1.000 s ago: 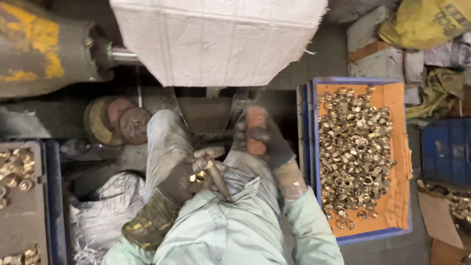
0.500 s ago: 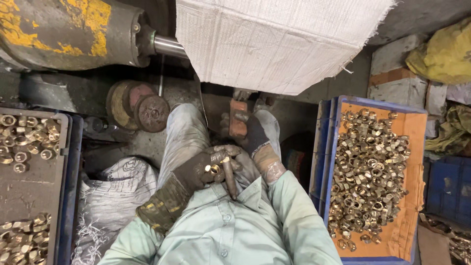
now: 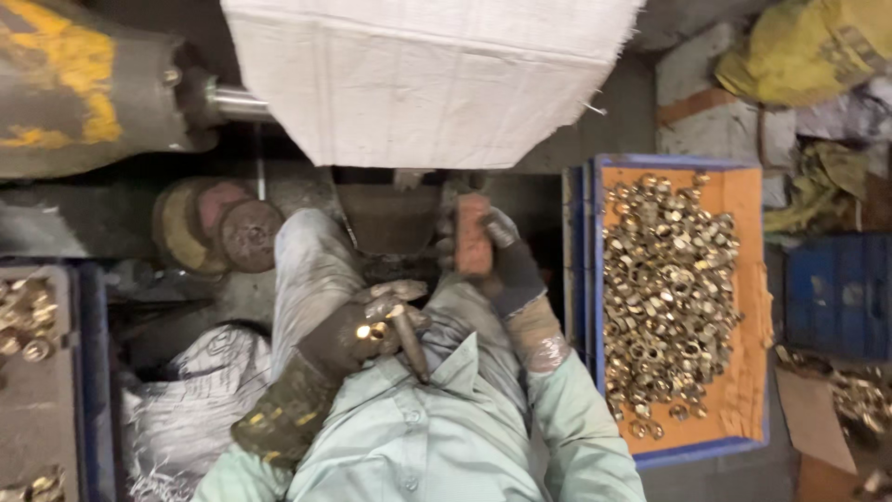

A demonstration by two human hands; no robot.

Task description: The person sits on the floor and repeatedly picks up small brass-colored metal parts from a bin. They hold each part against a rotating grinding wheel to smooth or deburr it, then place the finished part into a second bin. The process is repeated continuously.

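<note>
My left hand (image 3: 358, 327), in a dirty dark glove, rests on my lap and grips a short metal rod (image 3: 409, 342) together with a few small brass rings (image 3: 374, 331). My right hand (image 3: 494, 256), in a dark glove, is raised ahead of my knee and closed around a reddish-brown handle (image 3: 472, 234) beside a dark metal chute (image 3: 388, 216). A white woven sack (image 3: 427, 74) hangs over the machine in front of me.
An orange tray in a blue crate (image 3: 743, 297) full of brass rings stands at my right. Another crate with brass rings (image 3: 28, 321) sits at the left. A grey and yellow machine body (image 3: 84, 84) is at top left, round discs (image 3: 223, 228) below it.
My right hand has gone forward from my lap and closed on the reddish handle. My left hand stays on my lap with the rod and rings. The view has shifted sideways.
</note>
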